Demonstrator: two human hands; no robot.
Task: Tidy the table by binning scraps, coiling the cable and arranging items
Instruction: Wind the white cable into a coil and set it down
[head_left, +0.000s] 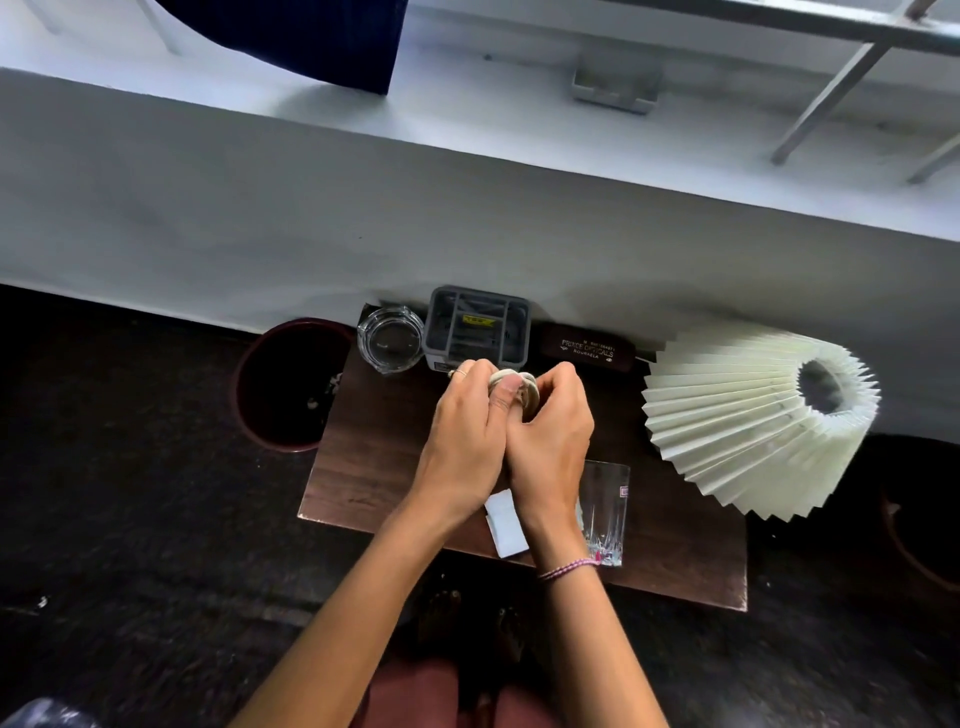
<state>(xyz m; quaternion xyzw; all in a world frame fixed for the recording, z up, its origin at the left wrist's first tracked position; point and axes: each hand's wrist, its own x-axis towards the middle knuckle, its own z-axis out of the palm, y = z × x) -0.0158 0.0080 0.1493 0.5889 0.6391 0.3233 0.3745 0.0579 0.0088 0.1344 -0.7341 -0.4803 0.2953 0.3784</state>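
The left hand (465, 436) and right hand (553, 431) both clasp the pale cable (501, 375); better, I think, to wind even loops (not tight).

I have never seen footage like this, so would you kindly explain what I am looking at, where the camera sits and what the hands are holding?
There is no machine here. This is one picture from a wide-angle camera worn on a person's head, looking down at their own bare hands. The left hand and right hand meet above a small dark wooden table, both curled round a pale coiled cable. On the table are a glass ashtray, a grey organiser, a brown spectacle case, a drinking glass and a white paper scrap. A pleated lampshade sits at the right. A dark red bin stands on the floor at the left.
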